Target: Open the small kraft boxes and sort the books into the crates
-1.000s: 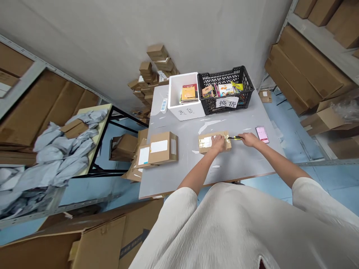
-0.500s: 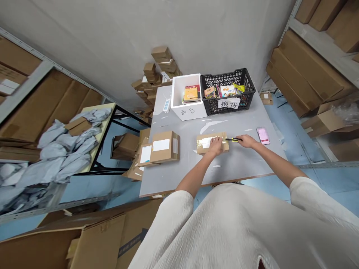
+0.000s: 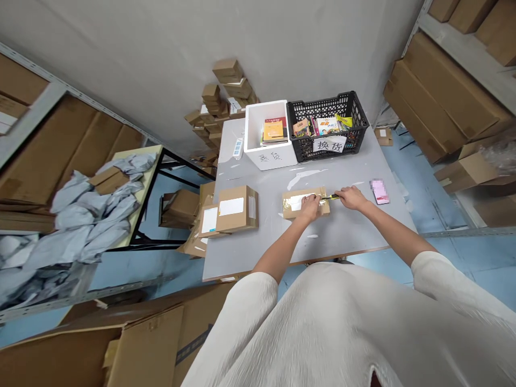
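A small cardboard box point(image 3: 288, 207) with a white label and shiny clear tape lies on the grey table point(image 3: 274, 252) in front of me. My left hand point(image 3: 309, 207) rests on the right part of its top, fingers laid over the label and tape. In my right hand point(image 3: 351, 198) is a black and yellow box cutter point(image 3: 332, 196), gripped with the fingers closed. The cutter points left, its tip at the box's right end close to my left fingertips. Whether the blade is in the tape is too small to tell.
Behind stand a white foam box point(image 3: 266, 158) and a black crate point(image 3: 328, 145) with books and packets. Two labelled cartons point(image 3: 236, 220) sit at the left, a phone point(image 3: 379, 191) at the right. Grey bags point(image 3: 80, 220) cover a side table; a large open carton point(image 3: 149, 349) is at lower left.
My right hand has moved slightly left and up, bringing the cutter tip farther over the box's end. My left hand stays on the box. The view has shifted slightly.
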Motion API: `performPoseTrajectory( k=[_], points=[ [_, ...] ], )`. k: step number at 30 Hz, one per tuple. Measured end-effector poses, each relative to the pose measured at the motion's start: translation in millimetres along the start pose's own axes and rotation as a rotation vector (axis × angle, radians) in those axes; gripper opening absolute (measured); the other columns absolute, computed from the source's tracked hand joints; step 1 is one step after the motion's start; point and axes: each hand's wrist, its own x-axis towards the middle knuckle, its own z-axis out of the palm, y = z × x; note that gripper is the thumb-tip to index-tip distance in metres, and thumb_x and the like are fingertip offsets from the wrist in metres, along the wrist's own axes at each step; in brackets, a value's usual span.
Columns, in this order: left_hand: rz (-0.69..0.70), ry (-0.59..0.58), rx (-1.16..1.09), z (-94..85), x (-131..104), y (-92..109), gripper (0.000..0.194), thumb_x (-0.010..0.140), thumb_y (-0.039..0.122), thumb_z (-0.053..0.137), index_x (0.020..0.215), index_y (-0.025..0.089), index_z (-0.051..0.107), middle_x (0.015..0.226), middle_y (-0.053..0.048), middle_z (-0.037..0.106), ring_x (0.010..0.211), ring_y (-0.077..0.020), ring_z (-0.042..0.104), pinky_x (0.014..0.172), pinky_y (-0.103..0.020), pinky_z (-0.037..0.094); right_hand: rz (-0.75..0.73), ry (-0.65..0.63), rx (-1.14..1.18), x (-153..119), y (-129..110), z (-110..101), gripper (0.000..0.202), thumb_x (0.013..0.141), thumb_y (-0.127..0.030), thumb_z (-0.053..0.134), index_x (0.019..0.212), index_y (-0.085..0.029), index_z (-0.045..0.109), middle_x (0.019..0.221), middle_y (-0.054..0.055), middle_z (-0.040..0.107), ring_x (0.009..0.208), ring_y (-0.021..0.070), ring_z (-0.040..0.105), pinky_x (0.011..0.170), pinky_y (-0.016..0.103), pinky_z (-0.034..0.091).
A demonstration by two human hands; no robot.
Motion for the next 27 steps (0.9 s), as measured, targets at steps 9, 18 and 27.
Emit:
performPoseTrajectory(
  k=[9, 18, 27],
  points=[
    [-0.023, -0.029, -0.016, -8.2, -3, 2, 0.059, 0.085, 0.027, 0.083, 0.135, 0.029, 0.052, 0.146, -0.012, 0.059, 0.145, -0.0314, 0.054, 0.125, -0.047, 0.028, 0.107, -0.219, 0.274, 2, 16, -23, 0.033, 0.099, -0.031, 0.055, 0.119, -0.025, 0.080, 0.104, 0.008, 0.079, 0.087, 0.0233, 0.067, 0.075, 0.030, 0.043],
    [-0.029, -0.041, -0.006, -12.7, -2, 4, 0.063, 0.086, 0.025, 0.081, 0.140, 0.031, 0.051, 0.150, -0.012, 0.058, 0.138, -0.0320, 0.058, 0.119, -0.046, 0.032, 0.167, -0.265, 0.736, -6, 18, 3, 0.029, 0.091, -0.045, 0.062, 0.103, -0.024, 0.078, 0.076, 0.000, 0.067, 0.069, 0.0160, 0.057, 0.060, 0.025, 0.041],
    [-0.034, -0.050, -0.006, -14.9, -2, 4, 0.064, 0.085, 0.029, 0.084, 0.141, 0.032, 0.053, 0.150, -0.011, 0.058, 0.138, -0.0335, 0.058, 0.116, -0.047, 0.034, 0.128, -0.291, 0.711, -2, 20, -2, 0.028, 0.090, -0.047, 0.067, 0.097, -0.022, 0.079, 0.072, 0.000, 0.067, 0.064, 0.0150, 0.057, 0.058, 0.025, 0.041]
  ],
)
